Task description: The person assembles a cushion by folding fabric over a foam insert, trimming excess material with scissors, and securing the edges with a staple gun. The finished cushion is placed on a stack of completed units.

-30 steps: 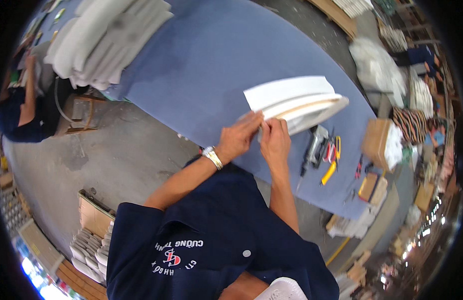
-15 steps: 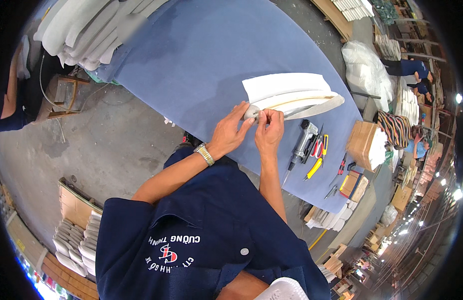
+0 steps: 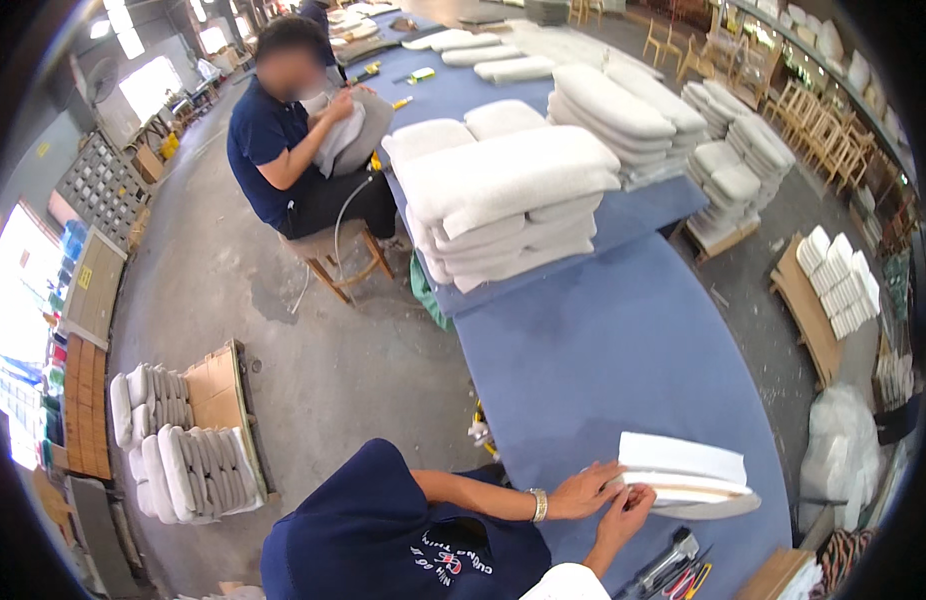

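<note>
On the blue table at lower right lies a long, curved padded piece point(image 3: 728, 507) in pale grey fabric. A white flap point(image 3: 683, 460) stands open along its far side, and a narrow tan strip runs down its length. My left hand point(image 3: 583, 491), with a metal watch at the wrist, is closed on the near left end of this piece. Close beside it, my right hand point(image 3: 628, 512) pinches the same end, fingertips nearly meeting the left ones. What exactly lies between the fingertips is hidden. A grey air-type tool point(image 3: 680, 548) lies just right of my right forearm.
Beside the tool are red-handled scissors point(image 3: 675, 582) and a yellow hand tool point(image 3: 699, 580). A tall stack of white cushions point(image 3: 513, 175) stands farther up the table point(image 3: 593, 330). At upper left a seated co-worker point(image 3: 273, 150) handles grey fabric. Cushions on a pallet point(image 3: 245, 450) stand left.
The view has swung up and to the left, so the co-worker and cushion stacks show more fully. Both hands stay at the same end of the padded piece.
</note>
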The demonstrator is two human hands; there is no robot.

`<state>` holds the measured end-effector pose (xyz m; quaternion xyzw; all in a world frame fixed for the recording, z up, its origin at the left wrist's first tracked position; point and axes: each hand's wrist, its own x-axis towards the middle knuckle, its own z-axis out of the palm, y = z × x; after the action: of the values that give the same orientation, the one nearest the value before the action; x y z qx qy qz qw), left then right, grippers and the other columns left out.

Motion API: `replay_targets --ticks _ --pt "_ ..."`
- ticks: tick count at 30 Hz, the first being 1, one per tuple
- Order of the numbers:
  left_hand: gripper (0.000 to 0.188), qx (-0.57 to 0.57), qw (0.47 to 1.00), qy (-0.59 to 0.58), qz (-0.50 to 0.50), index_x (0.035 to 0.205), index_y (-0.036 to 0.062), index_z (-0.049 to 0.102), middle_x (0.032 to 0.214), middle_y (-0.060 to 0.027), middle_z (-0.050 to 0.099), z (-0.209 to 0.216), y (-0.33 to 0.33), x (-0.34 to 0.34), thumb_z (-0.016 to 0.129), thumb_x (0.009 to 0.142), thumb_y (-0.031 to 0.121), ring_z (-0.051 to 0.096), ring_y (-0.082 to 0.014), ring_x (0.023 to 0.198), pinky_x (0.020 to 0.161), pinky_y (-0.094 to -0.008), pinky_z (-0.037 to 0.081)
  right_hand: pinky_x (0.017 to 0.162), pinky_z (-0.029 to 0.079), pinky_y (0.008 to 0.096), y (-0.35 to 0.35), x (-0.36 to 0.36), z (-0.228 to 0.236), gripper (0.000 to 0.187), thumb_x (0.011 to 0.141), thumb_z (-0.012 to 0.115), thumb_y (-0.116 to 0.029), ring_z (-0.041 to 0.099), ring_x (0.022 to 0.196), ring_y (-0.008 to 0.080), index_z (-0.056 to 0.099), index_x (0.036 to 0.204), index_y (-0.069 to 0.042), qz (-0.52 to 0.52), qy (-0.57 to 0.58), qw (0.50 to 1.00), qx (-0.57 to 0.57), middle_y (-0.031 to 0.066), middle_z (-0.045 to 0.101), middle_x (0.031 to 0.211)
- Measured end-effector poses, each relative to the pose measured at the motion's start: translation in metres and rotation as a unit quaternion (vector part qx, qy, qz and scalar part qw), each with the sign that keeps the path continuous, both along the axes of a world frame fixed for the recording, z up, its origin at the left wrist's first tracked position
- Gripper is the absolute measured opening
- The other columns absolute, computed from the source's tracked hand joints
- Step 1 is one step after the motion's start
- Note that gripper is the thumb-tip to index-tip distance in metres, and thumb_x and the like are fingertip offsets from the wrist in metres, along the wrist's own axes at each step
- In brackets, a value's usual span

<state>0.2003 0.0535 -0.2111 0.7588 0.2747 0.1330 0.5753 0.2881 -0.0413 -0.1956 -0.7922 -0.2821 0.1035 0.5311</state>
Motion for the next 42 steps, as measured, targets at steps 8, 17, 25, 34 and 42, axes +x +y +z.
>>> replay_targets --ticks 8,17,25,34,42 --pt "0.055 0.012 1.0 -0.026 -0.006 0.154 0.0058 0.044 0.158 -0.0266 0.043 -0.013 -0.013 0.008 0.046 0.11 0.039 0.037 -0.0411 0.15 0.129 -0.0484 0.022 0.068 0.044 0.0336 -0.018 0.009 0.01 0.016 0.098 0.061 -0.006 0.049 0.075 0.0181 0.055 0.11 0.001 0.047 0.002 0.999 0.001 0.0069 0.053 0.086" --pt "0.062 0.097 0.995 0.03 0.006 0.158 0.0043 0.035 0.162 -0.0302 0.033 -0.002 -0.026 0.0 0.051 0.109 0.037 0.027 -0.0449 0.154 0.126 -0.049 0.026 0.088 0.052 0.0316 -0.084 0.048 0.026 0.025 0.1 0.062 -0.007 0.062 0.097 0.0199 0.058 0.124 0.0 0.086 0.288 0.941 0.157 0.011 0.064 0.109" --pt "0.056 0.105 0.991 0.022 0.086 0.145 -0.0004 0.047 0.144 -0.0278 0.053 0.015 -0.025 0.003 0.054 0.107 0.04 0.054 -0.0433 0.131 0.11 -0.0478 0.045 0.072 0.053 0.0413 -0.238 0.125 -0.071 0.025 0.092 0.074 -0.013 0.066 0.084 0.0329 0.069 0.106 0.006 -0.271 -0.195 0.909 -0.251 0.0219 0.068 0.098" --pt "0.061 0.112 0.992 0.033 0.039 0.144 -0.001 0.048 0.141 -0.0271 0.056 0.028 -0.023 -0.003 0.053 0.106 0.046 0.059 -0.0438 0.125 0.106 -0.0482 0.048 0.101 0.045 0.0543 -0.239 0.138 -0.136 0.065 0.08 0.073 -0.009 0.057 0.114 0.0527 0.05 0.14 -0.001 -0.195 -0.135 0.916 -0.322 0.032 0.06 0.125" --pt "0.082 0.156 0.986 0.056 -0.013 0.157 0.0024 0.037 0.148 -0.0294 0.052 0.001 -0.025 -0.012 0.06 0.1 0.057 0.058 -0.0476 0.127 0.107 -0.0508 0.05 0.112 0.042 0.044 -0.244 0.168 -0.13 0.064 0.086 0.07 -0.003 0.053 0.13 0.0321 0.048 0.146 0.002 -0.226 0.026 0.965 -0.129 0.0191 0.054 0.142"
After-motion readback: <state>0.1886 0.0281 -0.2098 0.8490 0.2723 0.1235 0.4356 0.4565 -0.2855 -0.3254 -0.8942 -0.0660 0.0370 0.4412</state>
